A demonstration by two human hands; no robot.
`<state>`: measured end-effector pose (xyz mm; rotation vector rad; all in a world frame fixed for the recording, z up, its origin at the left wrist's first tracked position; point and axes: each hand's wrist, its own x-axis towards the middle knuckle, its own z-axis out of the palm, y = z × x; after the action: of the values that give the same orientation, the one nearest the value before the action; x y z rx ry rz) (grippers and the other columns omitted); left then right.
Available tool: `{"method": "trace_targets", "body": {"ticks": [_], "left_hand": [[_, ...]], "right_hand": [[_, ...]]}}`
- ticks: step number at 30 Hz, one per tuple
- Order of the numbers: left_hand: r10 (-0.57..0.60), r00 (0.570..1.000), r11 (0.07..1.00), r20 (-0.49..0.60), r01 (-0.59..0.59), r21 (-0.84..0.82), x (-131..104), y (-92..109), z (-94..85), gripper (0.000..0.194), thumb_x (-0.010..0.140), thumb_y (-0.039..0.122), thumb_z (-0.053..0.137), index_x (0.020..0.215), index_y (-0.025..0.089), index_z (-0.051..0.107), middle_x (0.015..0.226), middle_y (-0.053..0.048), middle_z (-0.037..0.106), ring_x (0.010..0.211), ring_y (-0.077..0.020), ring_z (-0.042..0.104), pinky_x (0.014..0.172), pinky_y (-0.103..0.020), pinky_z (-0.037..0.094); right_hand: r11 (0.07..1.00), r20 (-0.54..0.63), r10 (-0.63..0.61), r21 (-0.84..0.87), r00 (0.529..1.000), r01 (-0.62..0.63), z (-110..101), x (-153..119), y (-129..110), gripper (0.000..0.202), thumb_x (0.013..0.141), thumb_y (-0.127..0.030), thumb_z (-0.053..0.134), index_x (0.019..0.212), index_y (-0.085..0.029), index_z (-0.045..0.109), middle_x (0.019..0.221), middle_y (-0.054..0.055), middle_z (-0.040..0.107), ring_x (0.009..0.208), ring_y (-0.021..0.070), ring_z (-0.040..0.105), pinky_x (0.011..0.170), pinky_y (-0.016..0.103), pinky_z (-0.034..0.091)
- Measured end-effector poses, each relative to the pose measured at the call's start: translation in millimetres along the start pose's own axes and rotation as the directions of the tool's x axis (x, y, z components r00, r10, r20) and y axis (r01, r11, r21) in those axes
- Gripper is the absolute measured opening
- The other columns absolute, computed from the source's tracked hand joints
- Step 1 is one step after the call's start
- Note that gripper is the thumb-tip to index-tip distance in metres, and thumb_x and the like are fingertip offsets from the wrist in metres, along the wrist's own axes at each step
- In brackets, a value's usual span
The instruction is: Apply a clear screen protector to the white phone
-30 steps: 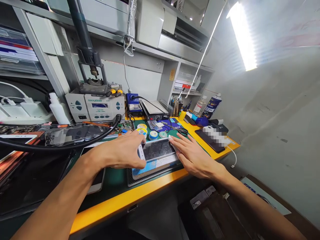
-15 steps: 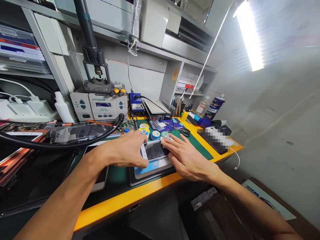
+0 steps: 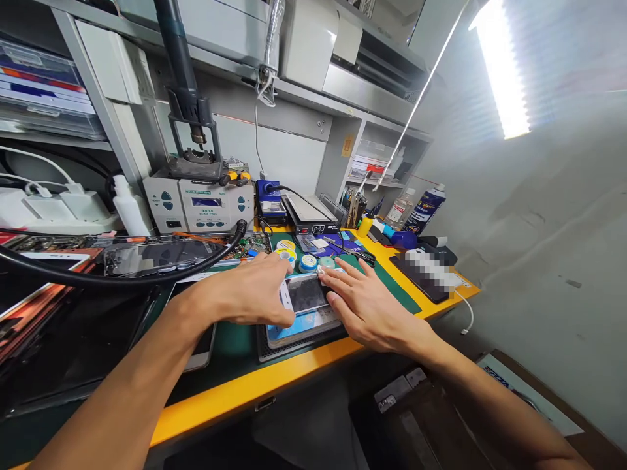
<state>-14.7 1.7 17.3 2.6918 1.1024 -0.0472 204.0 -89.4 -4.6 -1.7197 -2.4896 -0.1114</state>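
Observation:
A white-framed smartphone (image 3: 307, 294) with a dark screen lies across a blue-and-white flat box (image 3: 304, 326). My left hand (image 3: 249, 290) grips the phone's left end, thumb on the near edge and fingers on the far edge. My right hand (image 3: 369, 307) rests flat over its right end, fingers stretched and slightly apart, hiding that part. A small white piece (image 3: 322, 269) shows at the right fingertips; I cannot make out what it is. Beneath the box is a dark perforated tray (image 3: 267, 351) near the desk edge.
Small round tins (image 3: 307, 264) stand just behind the phone. A hot-air station (image 3: 206, 207) is at the back left, its black hose (image 3: 147, 282) crossing the left side. Another phone (image 3: 203, 356) lies left. Scissors (image 3: 365, 258) and a spray can (image 3: 425, 207) are at the right.
The view has shifted slightly, so the bench appears a little further right. My right fingers have shifted slightly over the phone's right end; the left grip looks unchanged.

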Motion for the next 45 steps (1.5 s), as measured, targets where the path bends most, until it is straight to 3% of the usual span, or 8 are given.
{"method": "trace_targets", "body": {"ticks": [8,18,26,29,35,45], "left_hand": [[0.003,1.000,1.000,0.007,-0.003,-0.009,-2,2,-2.7,0.068,0.066,0.044,0.063,0.126,0.014,0.058,0.120,-0.016,0.064,0.113,-0.0345,0.061,0.093,-0.041,0.053],[0.005,0.999,1.000,0.042,-0.004,-0.020,-4,-1,-3.2,0.071,0.068,0.046,0.063,0.131,0.014,0.054,0.125,-0.016,0.062,0.117,-0.0338,0.059,0.098,-0.040,0.051],[0.041,0.999,0.999,0.034,-0.040,-0.032,-4,-1,-4.9,0.052,0.069,0.041,0.063,0.115,0.018,0.059,0.117,-0.014,0.063,0.113,-0.0327,0.062,0.090,-0.037,0.054],[0.031,0.999,0.999,0.038,-0.029,-0.041,-4,-1,-4.8,0.054,0.068,0.038,0.063,0.118,0.018,0.058,0.119,-0.013,0.063,0.113,-0.0321,0.063,0.089,-0.036,0.054],[0.054,0.998,0.998,0.026,-0.053,-0.042,-3,-4,-1.5,0.051,0.069,0.039,0.061,0.115,0.019,0.060,0.115,-0.011,0.064,0.108,-0.0300,0.063,0.090,-0.037,0.053],[0.035,0.999,0.999,0.034,-0.035,-0.021,-2,-3,-2.1,0.063,0.068,0.043,0.061,0.126,0.017,0.059,0.122,-0.013,0.065,0.114,-0.0314,0.061,0.096,-0.038,0.051]], "right_hand": [[0.999,-0.042,0.017,-0.036,0.999,-0.019,4,-5,3,0.051,0.106,-0.032,0.034,0.150,-0.013,0.051,0.157,0.012,0.048,0.152,0.0365,0.032,0.122,0.067,0.019],[0.988,0.036,-0.124,0.098,0.992,0.120,1,1,-17,0.051,0.106,-0.030,0.033,0.153,-0.014,0.047,0.160,0.009,0.044,0.154,0.0341,0.027,0.123,0.066,0.016],[0.963,0.006,-0.245,0.114,0.969,0.243,-1,5,-36,0.052,0.099,-0.024,0.040,0.148,-0.012,0.051,0.156,0.011,0.051,0.150,0.0323,0.035,0.123,0.059,0.018],[0.956,-0.009,-0.272,0.115,0.962,0.271,3,3,-42,0.055,0.096,-0.025,0.041,0.149,-0.012,0.049,0.157,0.010,0.049,0.151,0.0322,0.033,0.124,0.059,0.015],[0.964,-0.001,-0.241,0.116,0.971,0.239,8,-6,-43,0.057,0.096,-0.025,0.041,0.152,-0.012,0.047,0.162,0.009,0.042,0.153,0.0340,0.027,0.124,0.063,0.011],[0.988,-0.014,-0.136,0.069,0.991,0.137,11,-21,-34,0.058,0.097,-0.025,0.041,0.154,-0.013,0.045,0.164,0.007,0.038,0.154,0.0362,0.025,0.125,0.065,0.005]]}}
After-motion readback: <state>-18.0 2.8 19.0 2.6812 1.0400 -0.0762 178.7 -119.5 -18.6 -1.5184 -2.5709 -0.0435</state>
